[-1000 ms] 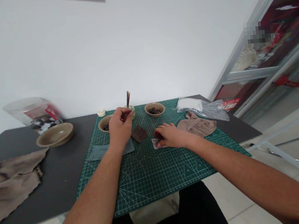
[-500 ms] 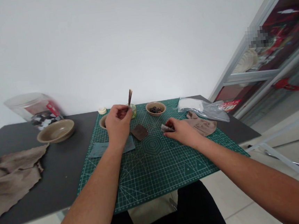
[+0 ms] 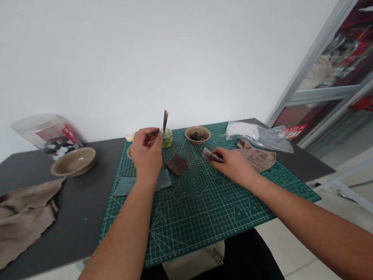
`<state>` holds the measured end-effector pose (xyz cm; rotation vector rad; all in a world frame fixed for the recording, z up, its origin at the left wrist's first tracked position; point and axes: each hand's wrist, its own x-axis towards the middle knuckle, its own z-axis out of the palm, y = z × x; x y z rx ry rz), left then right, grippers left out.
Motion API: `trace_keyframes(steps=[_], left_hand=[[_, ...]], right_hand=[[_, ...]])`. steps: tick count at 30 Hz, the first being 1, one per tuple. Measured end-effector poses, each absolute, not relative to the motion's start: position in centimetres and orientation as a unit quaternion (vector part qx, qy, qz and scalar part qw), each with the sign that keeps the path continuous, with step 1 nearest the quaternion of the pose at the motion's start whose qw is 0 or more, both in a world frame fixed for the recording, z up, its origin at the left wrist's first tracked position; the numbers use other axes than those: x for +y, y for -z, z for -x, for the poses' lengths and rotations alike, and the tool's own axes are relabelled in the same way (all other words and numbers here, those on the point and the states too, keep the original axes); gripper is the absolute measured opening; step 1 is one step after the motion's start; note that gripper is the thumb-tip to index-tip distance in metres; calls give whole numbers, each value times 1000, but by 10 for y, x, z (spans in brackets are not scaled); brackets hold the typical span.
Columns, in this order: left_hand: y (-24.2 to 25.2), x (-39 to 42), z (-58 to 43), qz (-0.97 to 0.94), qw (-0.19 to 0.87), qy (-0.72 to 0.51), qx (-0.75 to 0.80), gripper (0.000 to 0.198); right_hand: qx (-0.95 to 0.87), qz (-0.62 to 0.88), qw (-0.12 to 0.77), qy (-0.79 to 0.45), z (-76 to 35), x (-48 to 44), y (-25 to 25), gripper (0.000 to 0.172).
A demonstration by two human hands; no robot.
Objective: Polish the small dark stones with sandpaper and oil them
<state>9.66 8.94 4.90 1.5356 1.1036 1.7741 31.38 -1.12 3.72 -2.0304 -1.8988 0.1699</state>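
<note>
My left hand [image 3: 147,152] is raised over the left of the green cutting mat [image 3: 193,218], fingertips pinched round a small dark piece [image 3: 155,132]. Just behind it stands a glass jar [image 3: 167,139] with yellow-green contents and several thin brown sticks [image 3: 165,119] upright in it. Low over the mat at the right, my right hand [image 3: 232,162] grips a folded grey sheet [image 3: 209,154], whose material I cannot make out. A dark brown square sheet [image 3: 177,164] lies between the hands. Under my left wrist is a blue-grey sheet [image 3: 162,180]. My left hand partly hides a small bowl [image 3: 129,152].
A bowl of dark pieces [image 3: 198,135] stands at the mat's back. A brown cloth [image 3: 260,159] and a plastic bag [image 3: 264,137] lie right. On the left are an empty bowl [image 3: 73,162], a clear tub [image 3: 49,134] and a larger cloth [image 3: 23,215].
The dark piece in my left fingers now shows at the fingertips. My right hand has turned slightly, so more of the folded grey sheet is visible. The view has shifted a little.
</note>
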Motion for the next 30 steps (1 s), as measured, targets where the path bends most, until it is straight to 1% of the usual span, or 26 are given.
trace_keyframes(steps=[2,5,8,10,12,13,14,15,17,19,20,21,24,25,26,29,30], left_hand=[[-48,91,-96,-567,269,-665,405,16],[-48,91,-96,-569,273,-658,411,20],[-49,89,-97,-580,284,-648,403,20],[-49,88,-98,-589,294,-646,388,21],[-49,87,-98,-590,303,-646,378,21],[-48,87,-98,-589,310,-646,375,21],[-48,87,-98,-586,317,-645,373,21],[-48,86,-98,-585,325,-643,373,22],[-49,86,-98,-587,337,-634,373,24],[-49,85,-98,-597,337,-620,382,26],[-49,85,-98,-603,333,-612,389,27],[-49,84,-98,-608,330,-605,395,28],[-47,86,-97,-608,333,-599,400,32],[-46,87,-97,-605,338,-602,397,32],[-44,88,-96,-601,344,-604,395,33],[-41,91,-93,-604,349,-597,397,32],[-40,91,-92,-609,343,-592,401,32]], right_hand=[[-684,710,168,-13,-312,-12,-36,14],[-720,681,132,-7,-303,-14,-37,17],[-735,659,158,-18,-285,-9,-38,26],[-767,615,182,-24,-270,2,-38,29],[-825,535,175,-56,-256,17,-36,38],[-845,508,158,-60,-250,25,-34,46],[-859,490,136,-63,-245,33,-32,50],[-866,483,118,-62,-241,39,-30,50],[-864,491,98,-59,-238,47,-27,43],[-850,513,101,-60,-238,49,-24,36],[-842,525,106,-62,-238,49,-23,36],[-834,535,112,-66,-239,48,-22,38],[-823,550,126,-66,-238,46,-21,54],[-823,550,128,-64,-237,46,-20,55],[-823,549,131,-63,-237,46,-20,53],[-811,559,157,-73,-237,48,-18,32],[-804,564,168,-80,-237,49,-17,27]])
